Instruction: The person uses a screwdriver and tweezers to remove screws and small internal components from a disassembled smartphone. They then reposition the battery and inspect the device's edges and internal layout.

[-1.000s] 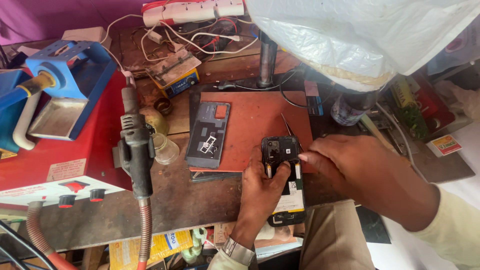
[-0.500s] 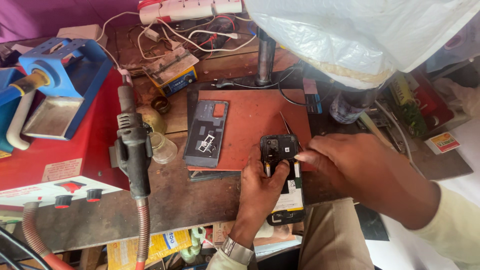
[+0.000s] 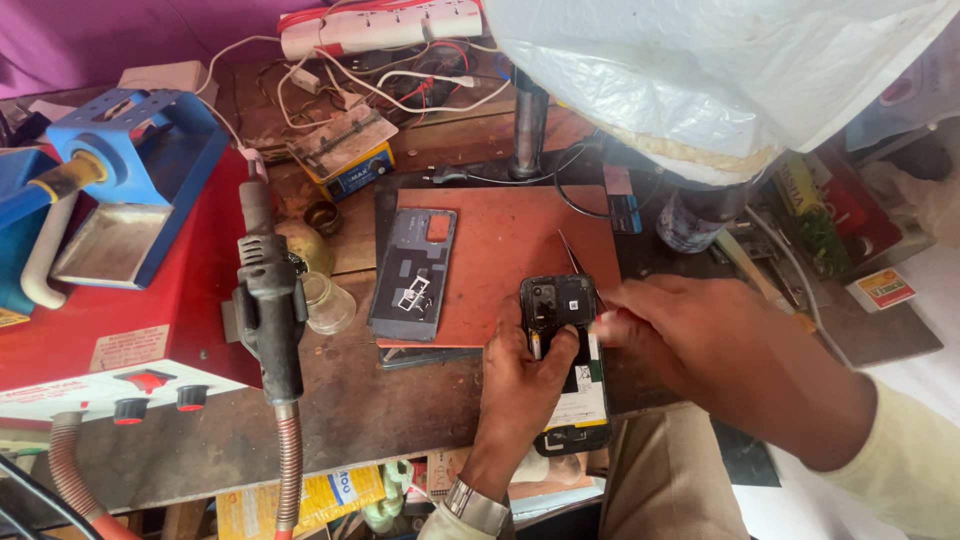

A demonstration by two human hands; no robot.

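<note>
The left hand is gripping the opened phone, thumb lying across its dark upper part, at the front edge of the red mat. The right hand is covering the phone's right side; its fingertips are closing on something too small to make out. The phone's back cover is lying apart.

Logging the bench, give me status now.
Left hand grips opened phone. Right hand at its right edge. Detached back cover lies apart on red mat.
</note>
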